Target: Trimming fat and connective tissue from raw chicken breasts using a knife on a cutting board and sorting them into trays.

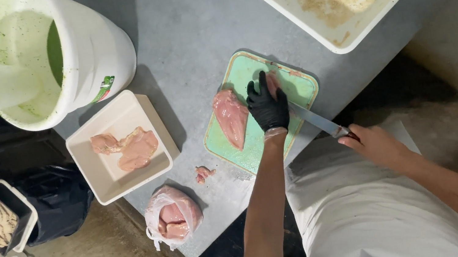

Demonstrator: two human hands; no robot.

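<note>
1. Head view, looking straight down on a grey worktop [187, 24] with the person's white apron at the lower edge.
2. A white tray [309, 16] of pale crumbs sits at the top right. A white bucket [98, 51], streaked green inside, stands at the top left.
3. Below the bucket is a square white dish [102, 180] holding two pink chicken pieces. Nearer the edge lies a clear bag [172, 213] of more raw chicken, with a small scrap [203, 173] just beside the board.
4. A green cutting board [244, 73] lies at the centre, tilted. On it, toward its left side, lies a whole raw chicken fillet [230, 116].
5. The left hand [267, 103], in a black glove, presses flat on a second piece [273, 83], which is mostly hidden beneath it.
6. The right hand [375, 144], bare, is clenched around the handle of a knife [318, 121]. The blade runs level under the gloved hand into the meat.
7. The chicken looks soft, wet and slippery, likely light and floppy. It seems best pinned from above with a flat palm, fingers kept clear of the blade.
</note>
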